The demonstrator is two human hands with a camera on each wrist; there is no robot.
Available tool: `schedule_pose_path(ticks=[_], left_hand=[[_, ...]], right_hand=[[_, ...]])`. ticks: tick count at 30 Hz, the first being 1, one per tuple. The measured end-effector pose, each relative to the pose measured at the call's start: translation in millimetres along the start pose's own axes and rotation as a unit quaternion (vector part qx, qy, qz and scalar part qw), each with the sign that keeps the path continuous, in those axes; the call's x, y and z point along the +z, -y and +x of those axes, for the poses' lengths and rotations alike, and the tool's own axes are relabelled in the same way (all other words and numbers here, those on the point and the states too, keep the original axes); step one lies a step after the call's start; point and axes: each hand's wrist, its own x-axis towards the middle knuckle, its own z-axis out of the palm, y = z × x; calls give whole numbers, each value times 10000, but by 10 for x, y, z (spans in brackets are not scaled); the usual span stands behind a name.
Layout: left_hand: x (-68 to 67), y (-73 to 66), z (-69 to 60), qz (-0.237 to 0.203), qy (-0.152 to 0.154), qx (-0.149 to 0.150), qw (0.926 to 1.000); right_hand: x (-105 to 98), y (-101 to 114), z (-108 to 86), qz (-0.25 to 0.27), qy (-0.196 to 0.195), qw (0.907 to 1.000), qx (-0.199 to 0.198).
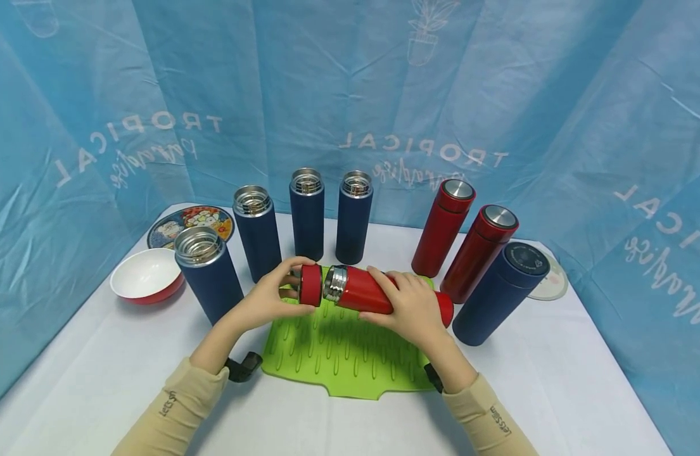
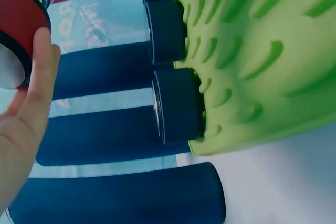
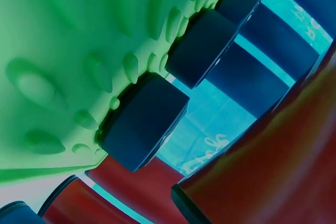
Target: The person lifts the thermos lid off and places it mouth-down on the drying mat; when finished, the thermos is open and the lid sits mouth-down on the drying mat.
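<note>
Above the green mat, the left hand pinches a red lid and the right hand grips a red flask; held nearly level, the uncapped flask could spill any contents.

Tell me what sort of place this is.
Likely a staged tabletop set: printed blue cloth hangs behind a white table, where bottles stand by a green mat.
</note>
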Motion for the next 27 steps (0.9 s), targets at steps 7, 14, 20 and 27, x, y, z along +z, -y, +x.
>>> schedule_pose_path(ticks=[7,14,20,27], left_hand=[[-108,71,-91,701,-332,-157,9969],[-103,183,-149,1467,-188,-554,9874],[-91,273,-168,1971,77,-648,9782],[-73,372,-159,2260,313,-468,9725]], right_hand=[[-25,-47,32,423,-468,9962,595],[-109,-77,88,1170,-1128,9779,1315],[-185,-91,178,1743,-1652,9550,1741],[-222,-143,378,2657,-1925,9134,2410]])
